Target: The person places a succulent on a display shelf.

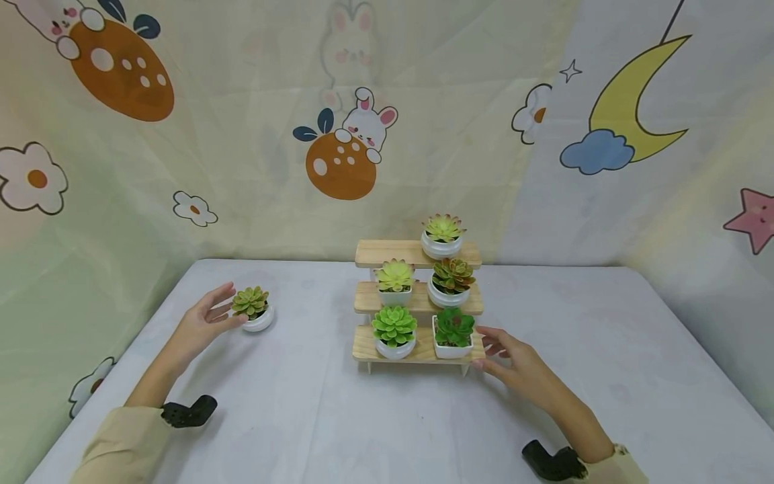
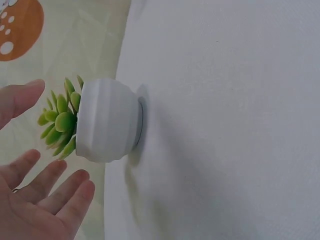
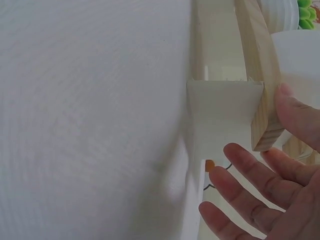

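Note:
On the left part of the table, my left hand [image 1: 205, 317] is held beside a small succulent [image 1: 250, 302] in a round white pot [image 2: 107, 120]. Its thumb and fingers are spread around the leaves, and the left wrist view shows a gap between them and the plant. A three-tier wooden stand [image 1: 387, 344] holds several potted succulents. My right hand [image 1: 523, 366] is at the right end of its lowest board [image 3: 265, 95]. The thumb appears to touch the board's edge, while the other fingers stay loosely extended near the stand's white side support [image 3: 225, 107].
On the lowest tier stand a bright green succulent [image 1: 394, 326] and a dark green one in a square pot [image 1: 453, 351]. Two more plants occupy the middle tier and one sits on top. A printed cloth [image 1: 254, 168] hangs behind the white table [image 1: 272, 403].

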### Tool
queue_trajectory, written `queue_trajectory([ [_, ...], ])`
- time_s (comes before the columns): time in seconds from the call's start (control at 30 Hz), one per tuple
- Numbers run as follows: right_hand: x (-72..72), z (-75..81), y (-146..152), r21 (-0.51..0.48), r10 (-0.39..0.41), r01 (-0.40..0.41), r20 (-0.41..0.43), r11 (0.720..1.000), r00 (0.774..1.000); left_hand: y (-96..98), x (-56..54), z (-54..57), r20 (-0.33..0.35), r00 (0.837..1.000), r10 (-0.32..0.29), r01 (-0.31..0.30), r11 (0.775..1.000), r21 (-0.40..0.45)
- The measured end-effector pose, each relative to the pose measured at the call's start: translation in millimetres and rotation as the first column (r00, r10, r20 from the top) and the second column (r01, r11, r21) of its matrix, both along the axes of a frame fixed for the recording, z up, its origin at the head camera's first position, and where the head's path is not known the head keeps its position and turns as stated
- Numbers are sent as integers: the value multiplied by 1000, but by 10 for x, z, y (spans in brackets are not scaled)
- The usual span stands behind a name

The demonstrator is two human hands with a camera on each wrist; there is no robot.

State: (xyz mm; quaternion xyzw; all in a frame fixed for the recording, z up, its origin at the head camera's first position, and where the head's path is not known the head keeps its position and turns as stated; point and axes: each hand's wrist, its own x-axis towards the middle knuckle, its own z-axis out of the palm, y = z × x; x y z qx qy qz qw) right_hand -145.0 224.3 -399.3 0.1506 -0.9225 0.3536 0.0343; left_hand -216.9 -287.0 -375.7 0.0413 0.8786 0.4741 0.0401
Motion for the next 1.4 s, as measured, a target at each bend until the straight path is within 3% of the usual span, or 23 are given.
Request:
queue_trajectory([
  [0.2, 7, -15, -5, -4, 8, -8, -43, 1000, 999, 5, -54, -66, 75, 997, 9, -10, 1000, 16],
  [0.83, 6, 1, -10, -12, 17, -18, -51, 1000, 999, 60, -146, -188, 99, 993, 62, -56, 997, -57],
  [1.2, 5, -6, -15, -10, 14, -15, -50, 1000, 999, 48, -186, -258, 49, 998, 33, -27, 994, -108],
  [1.4, 19, 12, 0, -5, 15, -15, -43, 1000, 999, 82, -166, -247, -11, 1000, 15, -17, 981, -193],
])
